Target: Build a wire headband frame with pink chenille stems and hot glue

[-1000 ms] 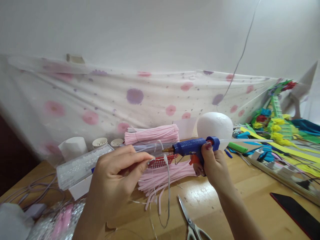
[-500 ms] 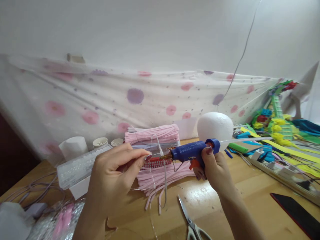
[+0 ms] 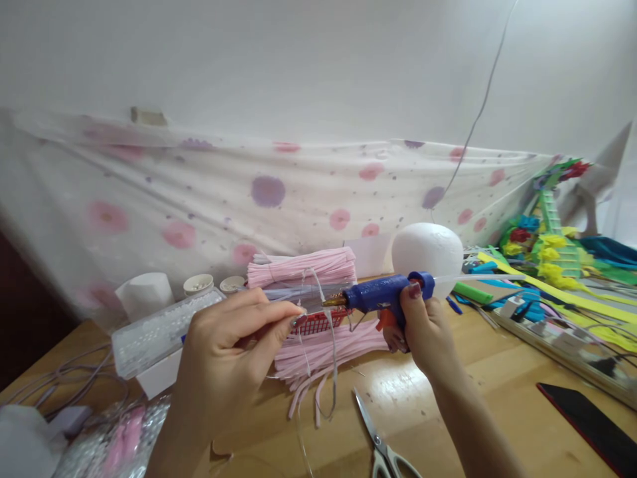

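My right hand (image 3: 423, 325) is wrapped round a blue hot glue gun (image 3: 378, 293), its fingers by the orange trigger (image 3: 384, 320). A clear glue stick (image 3: 478, 277) juts out of the gun's back end. The metal nozzle (image 3: 336, 301) touches or nearly touches a thin white hoop (image 3: 332, 345), which hangs in front of the pink strips. My left hand (image 3: 239, 338) is closed in a pinch just left of the nozzle, apparently on a thin white strand joined to the hoop; the fingertips hide most of it. A fine clear thread (image 3: 300, 425) dangles below.
Behind the hands lie pink pipe cleaners (image 3: 303, 267) and a red basket (image 3: 318, 323). Scissors (image 3: 378, 441) lie in front. A white foam form (image 3: 426, 249) stands behind the gun. A power strip (image 3: 557, 338) and black phone (image 3: 587, 425) are right; a clear bead box (image 3: 154, 338) is left.
The glue gun has shifted slightly, its nozzle now clearer against the white hoop. My left fingertips have drawn a little right and down, with the hoop moving slightly right.
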`<state>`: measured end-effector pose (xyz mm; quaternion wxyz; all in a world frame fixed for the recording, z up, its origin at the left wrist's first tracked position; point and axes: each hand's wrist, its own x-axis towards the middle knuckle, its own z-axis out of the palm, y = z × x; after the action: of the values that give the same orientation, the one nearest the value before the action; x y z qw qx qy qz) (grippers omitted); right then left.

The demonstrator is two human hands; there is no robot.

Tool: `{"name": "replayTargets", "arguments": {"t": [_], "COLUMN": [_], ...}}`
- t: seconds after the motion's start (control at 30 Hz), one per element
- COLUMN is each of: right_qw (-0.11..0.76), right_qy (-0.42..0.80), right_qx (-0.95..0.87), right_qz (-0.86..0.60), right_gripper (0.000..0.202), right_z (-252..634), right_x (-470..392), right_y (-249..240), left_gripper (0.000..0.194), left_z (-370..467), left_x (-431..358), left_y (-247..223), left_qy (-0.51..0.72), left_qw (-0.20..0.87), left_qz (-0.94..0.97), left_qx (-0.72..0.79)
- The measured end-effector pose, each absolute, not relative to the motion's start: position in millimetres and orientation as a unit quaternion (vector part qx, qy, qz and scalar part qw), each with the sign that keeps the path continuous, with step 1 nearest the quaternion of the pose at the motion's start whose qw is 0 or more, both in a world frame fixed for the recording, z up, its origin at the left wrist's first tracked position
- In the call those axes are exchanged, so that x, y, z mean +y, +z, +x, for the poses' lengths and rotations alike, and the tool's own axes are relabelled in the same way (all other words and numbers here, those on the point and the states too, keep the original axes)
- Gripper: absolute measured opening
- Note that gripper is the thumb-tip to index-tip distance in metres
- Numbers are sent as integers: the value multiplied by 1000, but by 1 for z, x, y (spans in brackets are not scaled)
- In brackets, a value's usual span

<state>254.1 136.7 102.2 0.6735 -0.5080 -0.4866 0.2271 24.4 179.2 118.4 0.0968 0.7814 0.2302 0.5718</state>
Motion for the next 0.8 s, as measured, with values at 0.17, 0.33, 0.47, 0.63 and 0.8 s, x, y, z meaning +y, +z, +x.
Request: {"name": "replayTargets", "arguments": {"t": [0.17, 0.33, 0.47, 0.63, 0.8], "right_qw": [674, 659, 654, 656, 665], "right_qy": [244, 256, 231, 234, 272], "right_qx": [-473, -495, -517, -511, -483], "right_qz": [-513, -505, -502, -504, -502], "right_gripper": [68, 66, 66, 66, 67], "right_z": [256, 256, 253, 251, 254], "right_x": [138, 135, 134, 134, 136], "right_y": [99, 97, 96, 98, 99], "left_gripper": [19, 16, 16, 17, 20], "left_z": [25, 25, 25, 24, 25], "left_x": [179, 180, 182, 181, 179], "left_y": [118, 119, 119, 119, 120], "left_qy": [576, 576, 591, 595, 583], "left_qw": [105, 106, 106, 106, 108], "left_qz": [777, 770, 757, 756, 770], "left_qx": [231, 254, 257, 251, 237]}}
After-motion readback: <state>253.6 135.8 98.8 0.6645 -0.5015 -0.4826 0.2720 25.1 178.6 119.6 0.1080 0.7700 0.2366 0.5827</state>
